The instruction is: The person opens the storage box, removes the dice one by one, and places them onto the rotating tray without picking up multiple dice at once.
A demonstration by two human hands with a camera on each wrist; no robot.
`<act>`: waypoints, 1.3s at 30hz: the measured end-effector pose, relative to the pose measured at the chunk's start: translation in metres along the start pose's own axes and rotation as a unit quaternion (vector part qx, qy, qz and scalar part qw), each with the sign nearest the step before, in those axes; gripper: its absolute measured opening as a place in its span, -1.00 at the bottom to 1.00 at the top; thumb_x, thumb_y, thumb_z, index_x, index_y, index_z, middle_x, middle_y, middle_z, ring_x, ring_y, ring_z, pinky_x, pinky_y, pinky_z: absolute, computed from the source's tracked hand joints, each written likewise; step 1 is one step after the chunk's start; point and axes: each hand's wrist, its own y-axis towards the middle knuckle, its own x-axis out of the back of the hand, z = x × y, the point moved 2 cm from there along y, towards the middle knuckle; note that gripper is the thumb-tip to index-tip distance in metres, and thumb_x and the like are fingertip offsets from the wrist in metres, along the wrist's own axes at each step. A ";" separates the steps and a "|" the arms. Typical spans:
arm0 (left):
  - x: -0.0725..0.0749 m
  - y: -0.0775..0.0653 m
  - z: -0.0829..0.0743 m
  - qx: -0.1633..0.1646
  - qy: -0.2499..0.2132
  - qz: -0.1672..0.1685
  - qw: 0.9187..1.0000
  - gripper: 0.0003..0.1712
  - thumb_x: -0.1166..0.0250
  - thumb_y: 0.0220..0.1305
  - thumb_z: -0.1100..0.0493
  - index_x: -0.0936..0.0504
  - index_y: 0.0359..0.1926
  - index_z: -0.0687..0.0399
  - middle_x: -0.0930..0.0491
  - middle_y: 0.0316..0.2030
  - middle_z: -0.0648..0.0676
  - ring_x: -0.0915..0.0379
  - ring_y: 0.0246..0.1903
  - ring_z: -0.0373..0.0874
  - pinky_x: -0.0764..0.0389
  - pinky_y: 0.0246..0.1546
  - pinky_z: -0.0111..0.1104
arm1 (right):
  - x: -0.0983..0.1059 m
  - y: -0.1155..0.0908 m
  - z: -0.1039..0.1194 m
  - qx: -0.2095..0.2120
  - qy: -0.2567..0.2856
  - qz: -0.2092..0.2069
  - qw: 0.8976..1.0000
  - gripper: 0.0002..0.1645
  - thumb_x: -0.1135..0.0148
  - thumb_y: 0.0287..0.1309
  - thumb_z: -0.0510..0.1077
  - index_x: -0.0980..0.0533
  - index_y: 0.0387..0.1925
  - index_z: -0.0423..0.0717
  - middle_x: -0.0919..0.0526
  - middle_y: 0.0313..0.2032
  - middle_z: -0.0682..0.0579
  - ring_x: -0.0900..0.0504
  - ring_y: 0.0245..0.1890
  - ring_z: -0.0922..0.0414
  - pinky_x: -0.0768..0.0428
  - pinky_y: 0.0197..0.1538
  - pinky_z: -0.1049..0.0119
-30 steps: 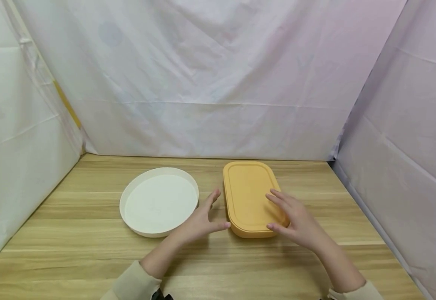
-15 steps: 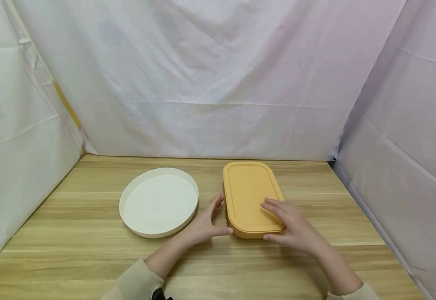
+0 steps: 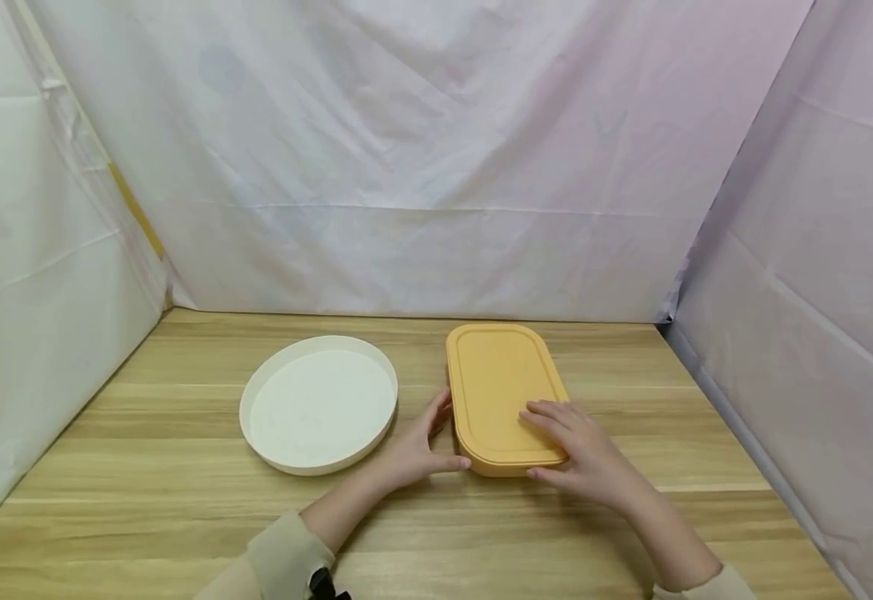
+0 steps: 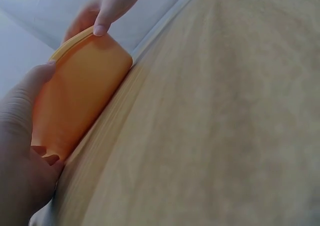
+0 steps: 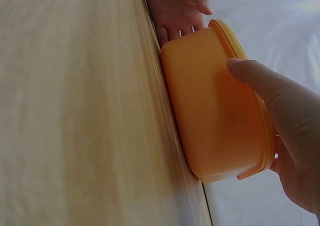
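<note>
A plate (image 3: pixel 320 408) and box (image 3: pixel 504 375) sit on the worktop (image 3: pixel 144 467), left hand (image 3: pixel 411 452) between them, right hand (image 3: pixel 585 452) at the box's near-right corner.

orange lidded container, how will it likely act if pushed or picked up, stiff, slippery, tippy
The orange lidded container is probably fairly stiff, since its walls keep an even shape. It seems unlikely to roll or tip, with its flat base on the wooden table. Its smooth sides might be a little slippery; its contents are hidden, so I can't judge weight.
</note>
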 end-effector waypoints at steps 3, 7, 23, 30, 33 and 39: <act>-0.001 0.000 0.002 -0.002 -0.002 -0.002 1.000 0.27 -0.52 0.01 0.03 0.19 0.51 0.03 -0.03 0.43 0.15 0.03 0.38 0.00 -0.04 0.33 -0.19 | -0.002 0.000 0.000 0.002 -0.003 -0.004 1.000 -0.19 -0.42 0.01 0.15 -0.41 0.27 -0.04 -0.39 0.27 -0.05 -0.28 0.28 -0.06 -0.04 0.34 -0.04; -0.002 -0.002 -0.007 -0.002 -0.007 -0.003 1.000 0.26 -0.51 0.02 0.10 0.19 0.51 0.11 -0.07 0.41 0.24 0.02 0.38 0.07 -0.04 0.32 -0.12 | -0.003 0.000 0.000 -0.001 -0.004 -0.004 1.000 -0.21 -0.43 0.00 0.15 -0.43 0.25 -0.03 -0.39 0.27 -0.05 -0.28 0.28 -0.06 -0.09 0.30 -0.12; 0.000 -0.006 -0.031 -0.004 -0.016 -0.002 1.000 0.19 -0.47 0.08 0.19 0.19 0.47 0.31 -0.09 0.38 0.35 -0.01 0.35 0.15 -0.05 0.32 -0.07 | 0.001 0.000 0.002 0.008 -0.022 0.004 1.000 -0.26 -0.38 0.04 0.20 -0.46 0.21 -0.04 -0.39 0.28 -0.07 -0.29 0.28 -0.08 -0.10 0.31 -0.08; -0.001 -0.006 -0.032 -0.002 -0.020 -0.005 1.000 0.19 -0.47 0.07 0.21 0.19 0.47 0.31 -0.10 0.37 0.36 -0.02 0.35 0.16 -0.06 0.31 -0.07 | 0.001 0.000 0.002 0.003 -0.016 0.001 1.000 -0.26 -0.38 0.03 0.22 -0.47 0.20 -0.03 -0.39 0.27 -0.05 -0.30 0.28 -0.06 -0.12 0.29 -0.11; -0.001 -0.006 -0.032 -0.003 -0.019 -0.005 1.000 0.19 -0.47 0.07 0.22 0.19 0.47 0.32 -0.09 0.37 0.37 -0.03 0.35 0.16 -0.06 0.31 -0.07 | 0.001 0.000 0.002 0.001 -0.017 0.002 1.000 -0.25 -0.38 0.03 0.23 -0.47 0.20 -0.02 -0.40 0.27 -0.03 -0.30 0.28 -0.05 -0.12 0.29 -0.10; -0.001 -0.006 -0.033 -0.004 -0.016 -0.005 1.000 0.19 -0.47 0.07 0.22 0.19 0.47 0.32 -0.07 0.38 0.36 -0.03 0.35 0.16 -0.05 0.31 -0.06 | 0.000 0.001 0.002 0.004 -0.021 -0.001 1.000 -0.25 -0.38 0.03 0.22 -0.46 0.21 -0.01 -0.41 0.26 -0.02 -0.31 0.27 -0.05 -0.15 0.27 -0.11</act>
